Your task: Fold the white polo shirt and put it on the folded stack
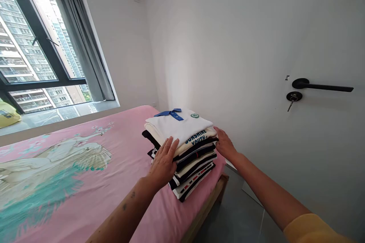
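A tall stack of folded clothes [196,159] stands near the corner of the bed. On top lies a folded white shirt [185,125] with a blue ribbon tie [172,114] and a round green badge. Beneath it is a cream garment [199,136] with blue lettering, then several black, white and cream layers. My left hand [164,161] is open, its fingers stretched out against the near left side of the stack and the shirt's edge. My right hand [224,144] touches the right side with its fingers extended; some fingertips are hidden by the cloth.
A pink bedsheet [125,182] with a bird print covers the bed, whose wooden frame [219,188] shows at the right edge. Beyond the grey floor [236,212] is a white door with a black handle [322,85] and a key. A window with a grey curtain [82,41] is at left.
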The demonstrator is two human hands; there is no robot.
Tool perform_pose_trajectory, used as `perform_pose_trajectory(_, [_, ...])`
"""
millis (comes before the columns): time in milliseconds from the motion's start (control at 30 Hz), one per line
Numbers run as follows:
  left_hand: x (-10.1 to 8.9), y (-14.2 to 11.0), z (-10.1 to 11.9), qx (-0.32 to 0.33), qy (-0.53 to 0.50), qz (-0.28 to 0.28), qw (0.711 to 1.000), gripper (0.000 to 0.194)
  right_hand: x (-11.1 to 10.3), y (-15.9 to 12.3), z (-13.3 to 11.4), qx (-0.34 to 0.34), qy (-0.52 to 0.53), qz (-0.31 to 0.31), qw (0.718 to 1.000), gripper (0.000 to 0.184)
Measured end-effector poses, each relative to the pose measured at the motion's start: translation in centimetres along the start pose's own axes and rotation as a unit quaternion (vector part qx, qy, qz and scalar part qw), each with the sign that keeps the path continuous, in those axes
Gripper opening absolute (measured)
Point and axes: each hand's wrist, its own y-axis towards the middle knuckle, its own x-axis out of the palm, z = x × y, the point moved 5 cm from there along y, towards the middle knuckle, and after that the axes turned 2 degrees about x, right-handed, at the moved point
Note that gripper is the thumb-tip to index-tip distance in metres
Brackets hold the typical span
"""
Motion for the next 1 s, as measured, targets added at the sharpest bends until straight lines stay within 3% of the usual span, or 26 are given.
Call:
perform_pose_trajectory(100, [-0.1, -0.8, 0.5, -0.025, -0.012, 0.021, 0.999, 0.075, -1.9, -0.2, -1.6, -0.005, -0.001, 0.072, 0.997, 0.060])
perform_pose_trajectory(233, [-0.8, -3.5, 1.8, -0.064, -0.043, 0.066, 0.995, 0.070, -4.8, -2.3, -6.5, -0.031, 0.066, 0.140, 0.988, 0.046])
perform_pose_trajectory(333, [-0.9, -7.8, 2.8, -0.102, -0.097, 0.076, 0.987, 0.065, -5.7, -6.1, -11.5, -0.064, 0.123, 0.152, 0.979, 0.040])
perform_pose_trajectory(400, [-0.4, -11.7, 2.8, -0.141, -0.129, 0.075, 0.979, 0.061, -4.9, -9.5, -14.7, -0.101, 0.167, 0.130, 0.972, 0.039])
perform_pose_trajectory(500, [0.8, -19.2, 1.6, -0.239, -0.150, 0.080, 0.956, 0.054, -1.0, -15.4, -18.7, -0.165, 0.214, 0.045, 0.962, 0.029])
perform_pose_trajectory(600, [1.5, -27.8, -0.6, -0.357, -0.142, 0.104, 0.917, 0.047, 5.0, -21.4, -22.7, -0.217, 0.250, -0.057, 0.942, 0.021])
perform_pose_trajectory(700, [0.6, -35.8, -3.1, -0.438, -0.103, 0.142, 0.882, 0.043, 10.8, -26.8, -27.8, -0.269, 0.296, -0.124, 0.908, 0.019])
perform_pose_trajectory(867, [-4.8, -47.1, -8.4, -0.538, 0.003, 0.178, 0.824, 0.041, 19.1, -34.0, -37.9, -0.310, 0.298, -0.224, 0.874, 0.029])
perform_pose_trajectory(1000, [-11.8, -56.7, -13.3, -0.647, 0.130, 0.163, 0.733, 0.045, 24.5, -39.0, -42.8, -0.322, 0.221, -0.256, 0.884, 0.038])
